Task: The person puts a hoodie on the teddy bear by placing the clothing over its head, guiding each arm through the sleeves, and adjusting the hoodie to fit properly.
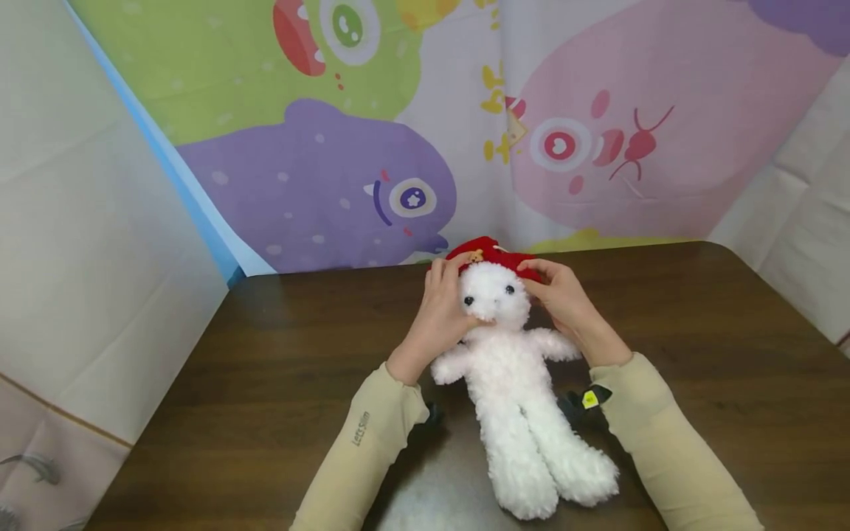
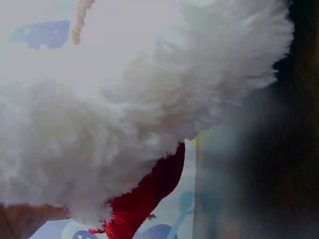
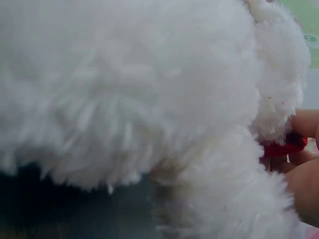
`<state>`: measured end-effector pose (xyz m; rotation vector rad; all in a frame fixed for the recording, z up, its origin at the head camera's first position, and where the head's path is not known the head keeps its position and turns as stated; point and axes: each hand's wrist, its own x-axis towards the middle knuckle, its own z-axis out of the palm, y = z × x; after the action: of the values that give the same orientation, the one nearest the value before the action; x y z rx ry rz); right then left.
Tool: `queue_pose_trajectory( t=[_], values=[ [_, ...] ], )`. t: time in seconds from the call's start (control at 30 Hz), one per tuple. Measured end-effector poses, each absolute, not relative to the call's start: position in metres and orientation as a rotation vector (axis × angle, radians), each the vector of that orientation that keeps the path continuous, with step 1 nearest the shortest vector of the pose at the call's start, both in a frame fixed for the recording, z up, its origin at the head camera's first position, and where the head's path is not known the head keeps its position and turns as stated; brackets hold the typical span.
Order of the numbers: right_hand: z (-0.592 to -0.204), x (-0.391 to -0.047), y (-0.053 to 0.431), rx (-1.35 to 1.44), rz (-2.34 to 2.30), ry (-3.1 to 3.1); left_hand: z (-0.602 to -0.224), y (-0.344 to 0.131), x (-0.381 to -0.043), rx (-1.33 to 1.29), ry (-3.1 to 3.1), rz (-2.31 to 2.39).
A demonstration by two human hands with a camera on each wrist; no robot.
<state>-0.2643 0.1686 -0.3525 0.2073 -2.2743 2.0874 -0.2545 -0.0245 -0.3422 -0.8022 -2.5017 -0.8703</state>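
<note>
The head view shows a white plush toy at the bench, between the two forearms, face towards the camera. Its long axis runs from the far side to the near side: the head points to the backdrop, while the legs come towards the person and slant to the right. Whether its back lies flat or is raised, I cannot tell. A red cap with a small tan ornament sits at the top of the head.

The left hand grips the side of the head, its thumb spread well away from the fingers: the thumb crosses below the face and the fingertips reach the cap's edge. The right hand pinches the other edge of the cap, thumb and forefinger nearly closed together. In the right wrist view, red fabric shows between its fingers; white fur fills most of both wrist views.
</note>
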Motion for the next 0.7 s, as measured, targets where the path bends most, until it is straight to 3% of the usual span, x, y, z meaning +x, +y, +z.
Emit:
queue_pose_trajectory(
  t=[0.37,0.7],
  values=[
    [-0.353,-0.261,0.17,0.431,2.014,-2.282,-0.346,-0.025,-0.256,-0.696,-2.494,-0.765],
    [-0.362,-0.263,0.167,0.608,1.837,-2.519,-0.356,-0.028,-0.264,-0.569,-2.464,-0.957]
  ],
)
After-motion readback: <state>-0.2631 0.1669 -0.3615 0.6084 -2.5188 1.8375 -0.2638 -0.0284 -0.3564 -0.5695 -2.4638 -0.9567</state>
